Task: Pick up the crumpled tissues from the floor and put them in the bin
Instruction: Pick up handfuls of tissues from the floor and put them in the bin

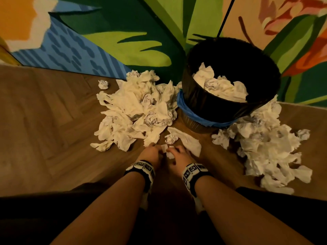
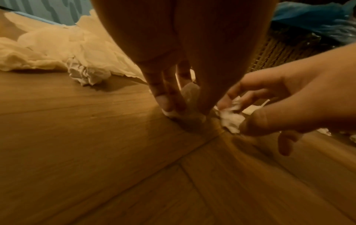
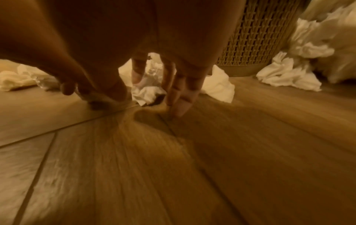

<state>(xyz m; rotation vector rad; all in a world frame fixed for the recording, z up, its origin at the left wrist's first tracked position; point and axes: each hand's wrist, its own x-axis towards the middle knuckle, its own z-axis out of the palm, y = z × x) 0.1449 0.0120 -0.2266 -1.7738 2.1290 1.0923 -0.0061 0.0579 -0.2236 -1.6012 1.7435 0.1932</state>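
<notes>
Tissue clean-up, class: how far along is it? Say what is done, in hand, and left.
Done: some tissues lie in the bin. In hand: both hands pinch small scraps at the floor. Left: a large pile left of the bin, another right.

One bin (image 1: 230,103) stands on the floor, two hands reach down (a left hand (image 1: 152,153) and a right hand (image 1: 180,156)). Two big heaps of crumpled tissues (image 1: 134,110) flank it, too tangled to count singly.
</notes>
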